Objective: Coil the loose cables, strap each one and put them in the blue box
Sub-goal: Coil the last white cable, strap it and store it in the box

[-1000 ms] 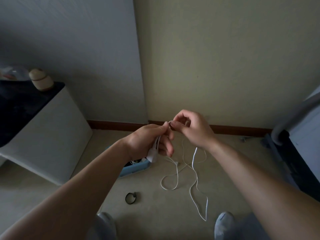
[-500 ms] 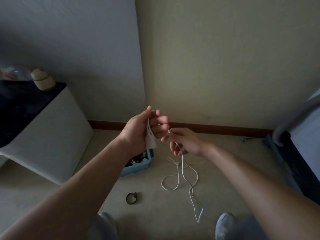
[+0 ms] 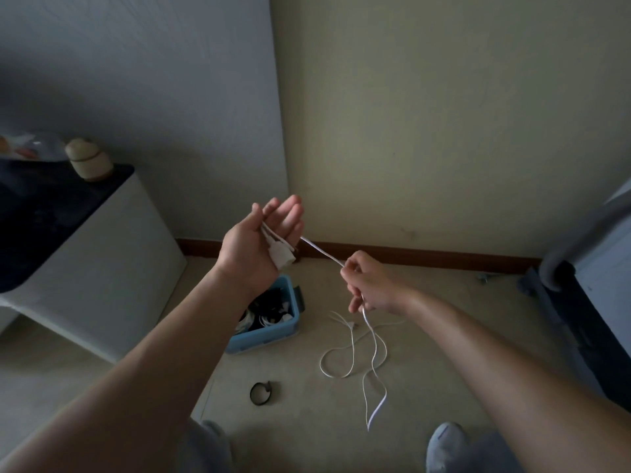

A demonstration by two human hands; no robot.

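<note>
A white cable [image 3: 321,251] runs taut from my left hand [image 3: 254,244] to my right hand [image 3: 370,285]. My left hand is raised with the palm up and the fingers nearly straight. The cable's white plug end [image 3: 281,257] lies across that palm, held under the thumb. Lower and to the right, my right hand pinches the cable, which passes through its curled fingers. The rest hangs down in loose loops [image 3: 351,356] on the floor. The blue box [image 3: 269,336] sits on the floor below my left wrist, with coiled cables inside. A black strap [image 3: 261,392] lies in front of it.
A white cabinet [image 3: 112,261] with a dark top stands at the left, with a small jar [image 3: 88,158] on it. Dark furniture [image 3: 587,302] fills the right edge. Walls meet in a corner behind the box. My shoes [image 3: 444,445] show at the bottom.
My hands have moved apart. The left hand rose and turned palm up, the right hand slid down and right along the cable, drawing a taut stretch between them.
</note>
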